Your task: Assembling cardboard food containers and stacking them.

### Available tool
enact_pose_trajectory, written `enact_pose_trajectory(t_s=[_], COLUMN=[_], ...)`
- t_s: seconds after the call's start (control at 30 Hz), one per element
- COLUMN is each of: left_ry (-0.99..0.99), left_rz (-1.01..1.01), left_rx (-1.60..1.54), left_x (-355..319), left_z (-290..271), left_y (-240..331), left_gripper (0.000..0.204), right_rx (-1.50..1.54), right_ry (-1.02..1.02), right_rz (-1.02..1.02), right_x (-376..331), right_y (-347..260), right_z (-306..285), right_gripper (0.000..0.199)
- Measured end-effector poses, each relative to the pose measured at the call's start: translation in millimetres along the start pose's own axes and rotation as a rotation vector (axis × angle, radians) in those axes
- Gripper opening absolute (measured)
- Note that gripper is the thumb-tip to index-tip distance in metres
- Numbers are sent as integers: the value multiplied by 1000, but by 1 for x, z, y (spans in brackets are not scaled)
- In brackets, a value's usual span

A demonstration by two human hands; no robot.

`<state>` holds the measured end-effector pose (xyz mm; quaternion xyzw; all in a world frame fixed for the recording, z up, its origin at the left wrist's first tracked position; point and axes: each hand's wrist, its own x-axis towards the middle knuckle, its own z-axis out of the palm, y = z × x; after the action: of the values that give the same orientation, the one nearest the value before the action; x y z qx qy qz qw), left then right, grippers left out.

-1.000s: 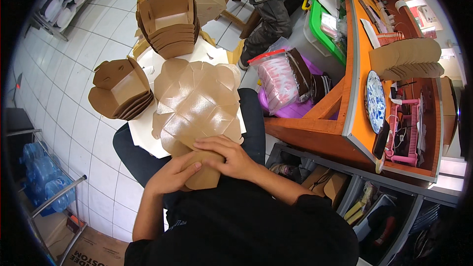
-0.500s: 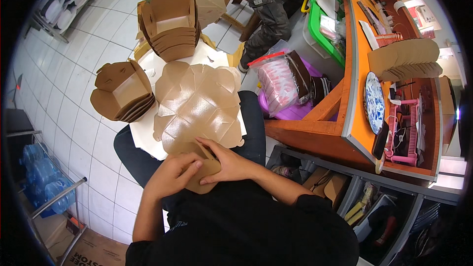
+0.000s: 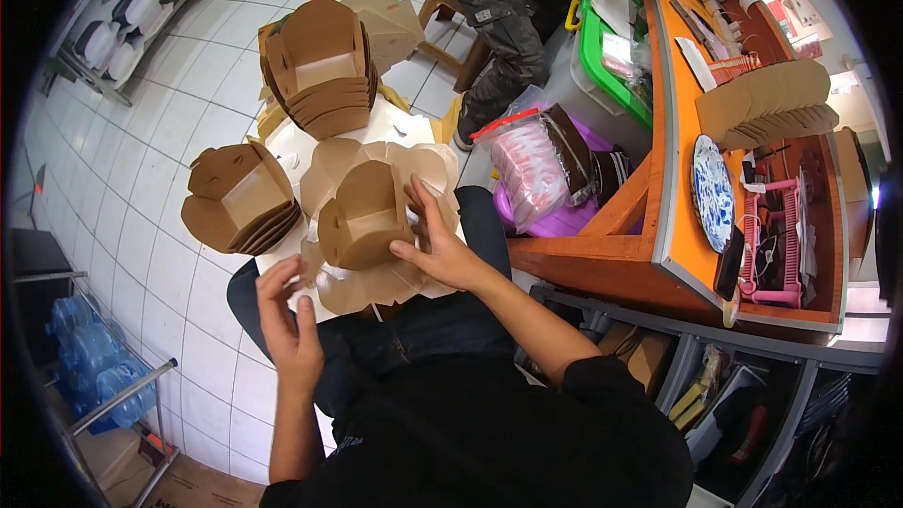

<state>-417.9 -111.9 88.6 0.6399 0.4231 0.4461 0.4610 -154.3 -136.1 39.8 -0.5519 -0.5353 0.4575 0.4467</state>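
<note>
I see the right hand (image 3: 440,249) steadying the half-folded brown box (image 3: 362,216) over the lap, fingers spread against its side; left hand (image 3: 287,334) is off it, empty (open), so 1 flap could spring back

- A small food shop or takeaway stall, seen from above.
- Stacks of folded brown paper takeaway boxes (image 3: 320,71) sit on a white tiled floor (image 3: 141,226).
- An orange counter (image 3: 673,160) holds a patterned plate (image 3: 712,193).
- Water bottles (image 3: 94,367) stand by a metal rack.
</note>
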Motion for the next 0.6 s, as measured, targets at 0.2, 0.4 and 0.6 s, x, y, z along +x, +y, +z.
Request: enact_pose_trajectory(t_s=[0.2, 0.4, 0.6], left_ry=[-132, -186, 141], left_rz=[-62, 13, -195], left_rx=[37, 197, 584], left_x=[-26, -49, -80], left_z=[15, -5, -72], left_y=[-17, -41, -125], left_gripper=[37, 35, 41], right_rx=[31, -49, 165], right_ry=[-53, 61, 410], right_rz=[15, 268, -21], right_x=[8, 5, 38], right_y=[9, -14, -107], right_z=[3, -46, -149], right_gripper=[103, 104, 88])
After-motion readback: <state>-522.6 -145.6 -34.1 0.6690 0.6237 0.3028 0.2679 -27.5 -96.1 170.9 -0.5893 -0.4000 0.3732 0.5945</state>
